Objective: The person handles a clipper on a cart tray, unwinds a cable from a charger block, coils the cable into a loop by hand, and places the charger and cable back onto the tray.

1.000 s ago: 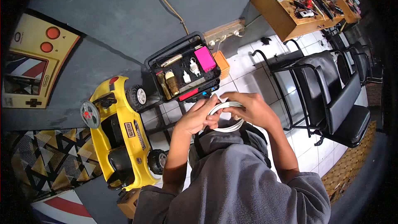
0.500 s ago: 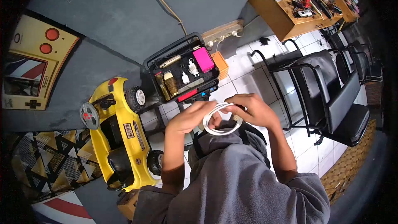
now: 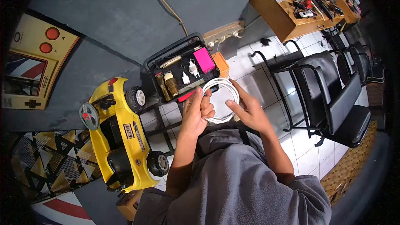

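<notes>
A coil of white cable [image 3: 221, 119] is held up between my two hands, just in front of a black tray. My left hand [image 3: 197, 110] has its fingers curled closed on the coil's left side. On the opposite side, my right hand [image 3: 251, 110] grips the coil, its thumb laid across the inside of the loop. Beyond the coil, the black tray [image 3: 146, 67] holds a pink box [image 3: 204, 60], two white chargers [image 3: 193, 68] [image 3: 186, 78], a hair clipper [image 3: 171, 62] and a round brown brush [image 3: 171, 85].
To the left stands a yellow ride-on toy car [image 3: 132, 150]. Black chairs [image 3: 329, 87] line the right side. A wooden desk [image 3: 287, 16] with tools is at upper right. An orange basket [image 3: 222, 65] and a wall-mounted socket strip [image 3: 223, 38] are behind the tray.
Both hands have lifted the white coil forward, toward the tray. The loop now looks larger and more upright, and my left fingers have curled in.
</notes>
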Action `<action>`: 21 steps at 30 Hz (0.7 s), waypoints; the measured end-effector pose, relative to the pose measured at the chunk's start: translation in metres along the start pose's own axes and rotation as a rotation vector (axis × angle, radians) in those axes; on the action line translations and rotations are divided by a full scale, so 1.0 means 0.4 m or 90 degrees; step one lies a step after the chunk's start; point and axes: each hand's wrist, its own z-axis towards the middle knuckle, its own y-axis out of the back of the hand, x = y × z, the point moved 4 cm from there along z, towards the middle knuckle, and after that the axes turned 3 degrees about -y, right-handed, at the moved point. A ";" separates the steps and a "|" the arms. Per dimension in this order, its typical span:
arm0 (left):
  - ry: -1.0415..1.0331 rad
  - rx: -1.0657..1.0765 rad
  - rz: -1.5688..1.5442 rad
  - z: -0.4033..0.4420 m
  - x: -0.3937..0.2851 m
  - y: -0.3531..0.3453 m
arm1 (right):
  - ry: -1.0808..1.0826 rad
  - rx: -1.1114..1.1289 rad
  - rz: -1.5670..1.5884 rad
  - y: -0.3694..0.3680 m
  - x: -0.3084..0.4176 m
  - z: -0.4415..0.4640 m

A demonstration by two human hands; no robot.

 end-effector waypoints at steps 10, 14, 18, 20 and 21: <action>0.032 0.014 -0.004 0.000 0.043 0.029 | -0.212 0.026 0.484 -0.015 -0.056 0.010; 0.098 0.005 -0.031 -0.008 0.052 0.042 | -0.266 0.082 0.757 -0.038 -0.093 0.010; 0.068 0.062 -0.064 -0.004 0.048 0.055 | -0.269 0.112 0.627 -0.025 -0.046 0.005; 0.123 0.095 0.022 -0.018 0.038 0.035 | -0.204 0.159 0.362 -0.019 -0.047 0.008; 0.174 0.198 0.081 -0.014 0.037 0.042 | -0.198 0.235 0.286 -0.016 -0.041 0.006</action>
